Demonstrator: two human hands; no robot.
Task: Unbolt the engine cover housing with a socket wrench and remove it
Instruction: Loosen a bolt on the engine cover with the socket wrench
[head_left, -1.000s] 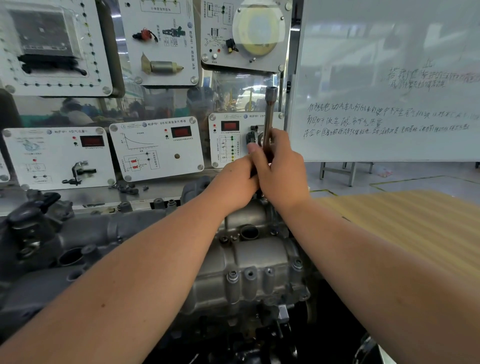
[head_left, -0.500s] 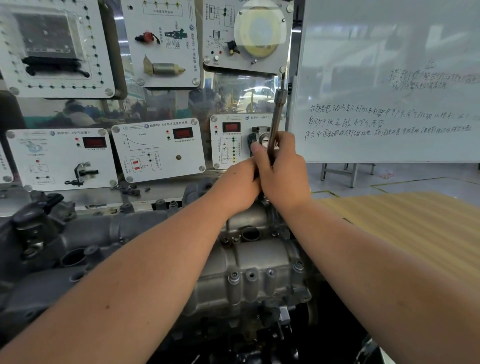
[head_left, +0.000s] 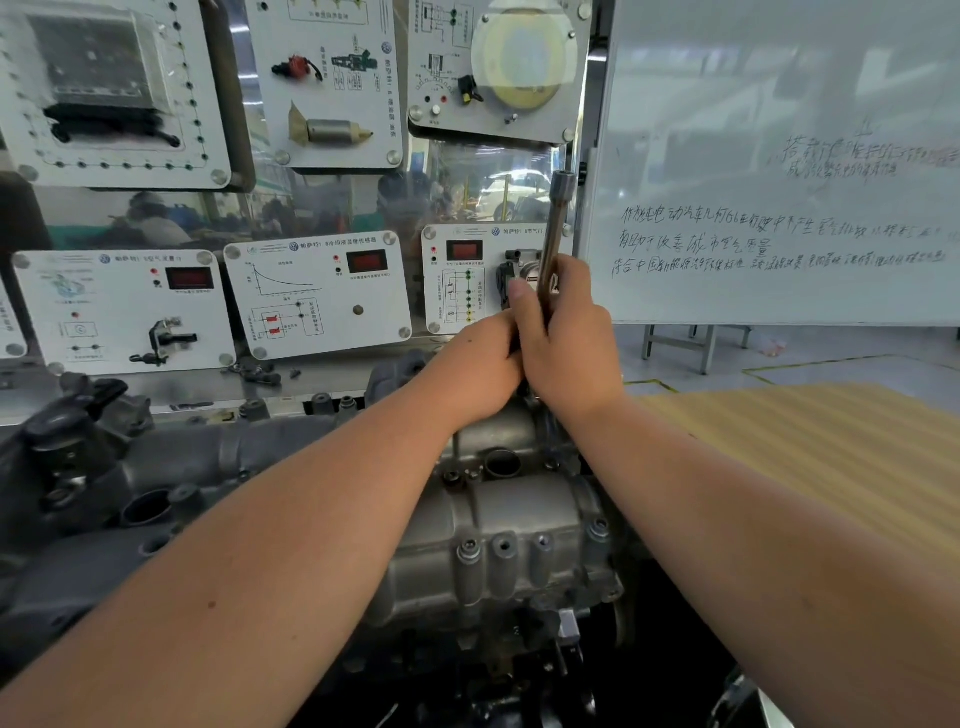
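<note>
Reaching forward over the cover (head_left: 498, 525), both forearms converge at its far end, where the left hand (head_left: 480, 364) presses knuckle to knuckle against the right hand (head_left: 563, 338), both fists wrapped round the wrench (head_left: 555, 223), which rises nearly upright, tilted slightly right.

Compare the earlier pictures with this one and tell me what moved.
The socket wrench has tipped rightward: its top end, upright a second ago, now leans toward the whiteboard. The right hand still grips its shaft and the left hand stays pressed against it, both at the same spot over the engine cover housing, which remains in place.
</note>
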